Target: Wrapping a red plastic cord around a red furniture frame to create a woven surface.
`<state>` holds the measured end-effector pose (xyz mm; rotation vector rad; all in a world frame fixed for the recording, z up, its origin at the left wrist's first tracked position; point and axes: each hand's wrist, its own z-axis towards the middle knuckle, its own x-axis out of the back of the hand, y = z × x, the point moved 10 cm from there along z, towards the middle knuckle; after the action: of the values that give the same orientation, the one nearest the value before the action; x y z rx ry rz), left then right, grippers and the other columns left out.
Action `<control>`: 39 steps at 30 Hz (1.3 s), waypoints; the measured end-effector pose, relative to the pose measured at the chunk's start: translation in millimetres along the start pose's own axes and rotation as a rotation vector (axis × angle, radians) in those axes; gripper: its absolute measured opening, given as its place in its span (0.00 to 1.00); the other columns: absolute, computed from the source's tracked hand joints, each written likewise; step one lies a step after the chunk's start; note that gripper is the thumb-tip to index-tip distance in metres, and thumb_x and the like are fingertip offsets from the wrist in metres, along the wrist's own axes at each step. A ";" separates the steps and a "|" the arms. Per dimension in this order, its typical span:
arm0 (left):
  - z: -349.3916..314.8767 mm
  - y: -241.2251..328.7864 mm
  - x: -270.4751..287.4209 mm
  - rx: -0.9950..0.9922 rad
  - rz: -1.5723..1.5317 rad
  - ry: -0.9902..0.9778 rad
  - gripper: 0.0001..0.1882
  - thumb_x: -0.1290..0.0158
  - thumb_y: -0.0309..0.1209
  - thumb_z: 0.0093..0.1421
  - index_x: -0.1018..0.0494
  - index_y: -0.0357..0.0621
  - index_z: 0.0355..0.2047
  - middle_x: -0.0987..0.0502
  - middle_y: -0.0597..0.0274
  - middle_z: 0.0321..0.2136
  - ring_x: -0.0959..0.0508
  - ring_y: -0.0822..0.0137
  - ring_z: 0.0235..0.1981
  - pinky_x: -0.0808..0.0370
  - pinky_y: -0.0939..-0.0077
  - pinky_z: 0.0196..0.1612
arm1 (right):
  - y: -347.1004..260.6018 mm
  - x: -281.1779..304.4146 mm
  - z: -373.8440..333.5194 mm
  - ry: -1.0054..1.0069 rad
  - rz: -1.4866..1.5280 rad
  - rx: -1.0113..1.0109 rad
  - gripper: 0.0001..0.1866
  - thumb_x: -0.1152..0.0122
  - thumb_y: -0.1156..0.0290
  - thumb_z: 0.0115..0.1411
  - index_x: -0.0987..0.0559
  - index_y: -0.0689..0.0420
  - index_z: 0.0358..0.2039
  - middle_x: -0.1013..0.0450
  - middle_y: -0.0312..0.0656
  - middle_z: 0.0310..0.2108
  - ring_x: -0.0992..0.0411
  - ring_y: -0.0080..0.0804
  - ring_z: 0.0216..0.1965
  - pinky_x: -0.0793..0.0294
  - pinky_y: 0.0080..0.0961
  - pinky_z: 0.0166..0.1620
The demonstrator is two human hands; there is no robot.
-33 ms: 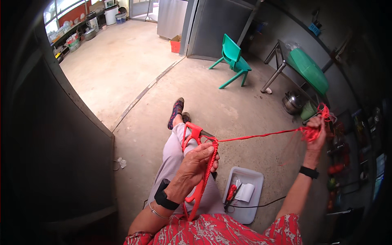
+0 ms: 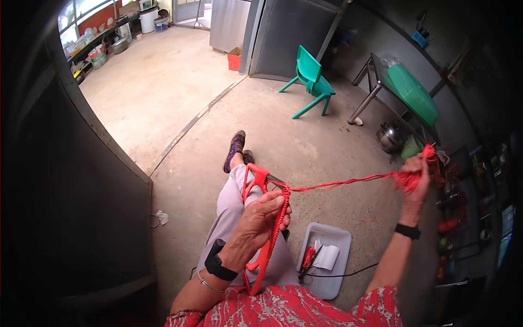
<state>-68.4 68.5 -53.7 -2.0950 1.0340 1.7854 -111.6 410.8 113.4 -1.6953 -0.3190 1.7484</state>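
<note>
The red frame [image 2: 260, 174] lies over the lap; tight coils of red cord [image 2: 348, 182] cover its right side, while a dark bar [image 2: 277, 180] at the far end appears bare, so coverage is judged partial. The left hand [image 2: 261, 218] pinches the coiled edge; the right hand [image 2: 418, 182], fist closed, grips bunched cord. Compared with the earlier frame, the right hand sits slightly left and nearer; the cord span is slacker.

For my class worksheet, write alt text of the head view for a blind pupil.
A person's left hand grips a red frame with a ridged edge, while the right hand holds bunched red cord to the right, one length running back to the frame. A pale tray lies nearby on the floor; a green chair stands farther off.
</note>
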 end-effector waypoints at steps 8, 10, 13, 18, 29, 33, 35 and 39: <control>3.2 1.5 -0.3 0.007 0.018 0.050 0.13 0.48 0.29 0.60 0.32 0.40 0.44 0.25 0.55 0.27 0.24 0.63 0.24 0.25 0.74 0.23 | 243.7 -59.1 -85.9 -0.276 -0.823 -0.582 0.16 0.43 0.72 0.57 0.27 0.61 0.46 0.34 0.31 0.15 0.39 0.15 0.12 0.37 0.13 0.16; 3.7 5.7 7.1 -0.031 0.044 0.111 0.13 0.48 0.29 0.60 0.32 0.39 0.44 0.25 0.54 0.27 0.24 0.63 0.23 0.25 0.75 0.23 | 255.1 -70.1 -85.7 -0.309 -0.828 -0.562 0.16 0.41 0.70 0.58 0.27 0.62 0.46 0.33 0.30 0.17 0.40 0.13 0.12 0.37 0.13 0.16; 0.7 6.6 -6.1 -0.014 0.051 0.075 0.13 0.48 0.29 0.59 0.32 0.39 0.44 0.25 0.55 0.27 0.24 0.63 0.23 0.25 0.75 0.23 | 252.5 -59.5 -84.4 -0.309 -0.749 -0.607 0.16 0.40 0.68 0.59 0.27 0.63 0.45 0.33 0.28 0.18 0.40 0.12 0.13 0.37 0.13 0.17; 5.3 2.2 -4.0 -0.009 0.045 0.020 0.13 0.48 0.28 0.59 0.32 0.38 0.43 0.25 0.55 0.27 0.23 0.64 0.23 0.25 0.75 0.23 | 259.5 -53.9 -97.8 -0.280 -0.661 -0.681 0.14 0.40 0.67 0.59 0.26 0.61 0.42 0.35 0.28 0.19 0.41 0.12 0.13 0.36 0.14 0.17; 2.4 4.2 3.5 -0.005 -0.025 0.087 0.13 0.49 0.32 0.61 0.32 0.36 0.41 0.26 0.54 0.25 0.25 0.63 0.19 0.27 0.77 0.19 | 162.2 -29.3 -78.2 -0.146 -1.242 -0.452 0.07 0.41 0.73 0.57 0.25 0.62 0.34 0.36 0.28 0.18 0.42 0.12 0.14 0.45 0.13 0.17; 7.7 -1.5 -6.3 0.097 -0.140 -0.053 0.16 0.54 0.40 0.64 0.32 0.37 0.38 0.27 0.53 0.24 0.26 0.60 0.18 0.28 0.75 0.17 | 139.6 -12.3 -89.4 -0.132 -1.157 -0.500 0.07 0.43 0.71 0.57 0.26 0.61 0.34 0.36 0.28 0.18 0.42 0.13 0.14 0.43 0.14 0.18; 12.3 -4.2 -8.1 0.142 -0.065 -0.046 0.15 0.54 0.39 0.64 0.32 0.38 0.37 0.27 0.53 0.23 0.26 0.61 0.17 0.28 0.75 0.17 | 144.7 -2.4 -98.3 -0.115 -1.022 -0.534 0.07 0.45 0.70 0.58 0.27 0.60 0.33 0.37 0.29 0.17 0.43 0.14 0.14 0.42 0.15 0.19; 16.9 -2.4 -3.3 0.122 -0.023 0.062 0.15 0.54 0.39 0.64 0.32 0.37 0.37 0.27 0.54 0.21 0.28 0.62 0.16 0.28 0.75 0.18 | 134.0 -8.7 -115.9 -0.039 -0.760 -0.443 0.05 0.47 0.71 0.57 0.29 0.59 0.29 0.39 0.30 0.15 0.43 0.15 0.14 0.41 0.16 0.20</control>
<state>-80.2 81.1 -55.6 -2.0918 1.1011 1.6134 -40.7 274.1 25.2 -1.5178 -1.2590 1.1812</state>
